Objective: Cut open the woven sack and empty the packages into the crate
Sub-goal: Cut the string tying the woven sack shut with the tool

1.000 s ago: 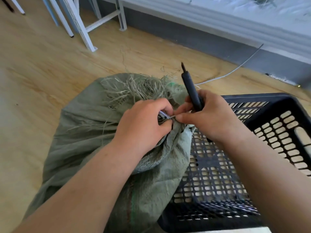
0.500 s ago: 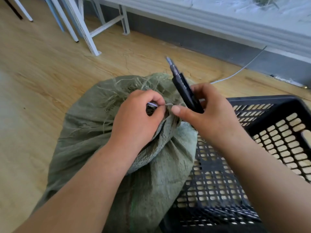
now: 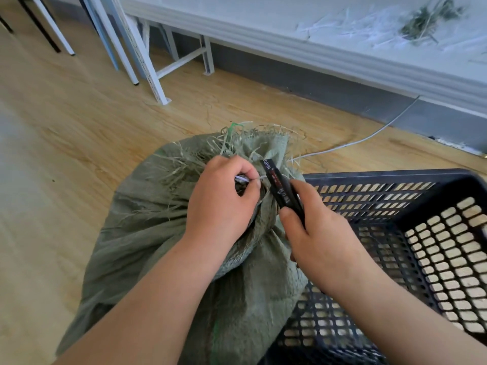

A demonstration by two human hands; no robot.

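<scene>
A grey-green woven sack (image 3: 147, 233) stands on the wooden floor, its frayed neck bunched and bound by a white tie (image 3: 253, 178). My left hand (image 3: 221, 204) pinches that tie at the neck. My right hand (image 3: 316, 233) grips a black utility knife (image 3: 280, 188), whose tip rests against the sack neck right beside the tie. The blade itself is not visible. A black perforated plastic crate (image 3: 395, 180) sits to the right, touching the sack. No packages show; the sack hides its contents.
White metal frame legs (image 3: 155, 83) stand on the floor at the back left. A white cable (image 3: 363, 139) runs along the floor behind the crate. A pale ledge (image 3: 316, 54) with loose sack fibres runs along the back wall.
The knife has swung down from pointing up in the air to lying against the sack neck beside the tie. My left hand keeps its pinch on the tie.
</scene>
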